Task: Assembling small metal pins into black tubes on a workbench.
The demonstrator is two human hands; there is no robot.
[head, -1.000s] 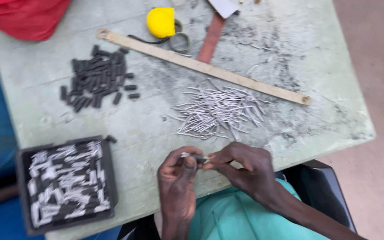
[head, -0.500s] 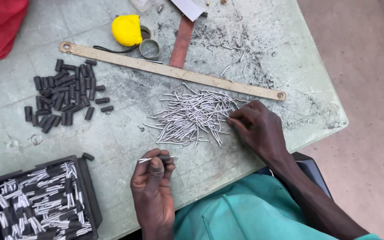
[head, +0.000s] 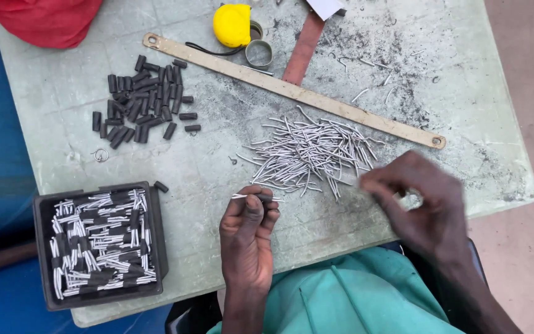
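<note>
My left hand (head: 246,234) rests on the table near its front edge, fingertips pinched on a thin metal pin with a dark sleeve (head: 256,196). My right hand (head: 424,207) is blurred at the right, just below the heap of loose silver pins (head: 313,150), fingers curled together; whether it holds a pin I cannot tell. A heap of short black sleeves (head: 140,105) lies at the back left. The black tray (head: 157,235) at the front left holds several finished pins with sleeves.
A long flat metal strip (head: 292,89) lies diagonally across the pale green table (head: 217,161). A yellow tape measure (head: 232,25), a metal ring (head: 258,52), a reddish bar (head: 303,48) and red cloth (head: 44,18) sit at the back. A small ring (head: 101,154) lies left.
My hands have come apart: the right one went to the pin heap and is now drawing back toward me, while the left has stayed near the front edge with the sleeved pin.
</note>
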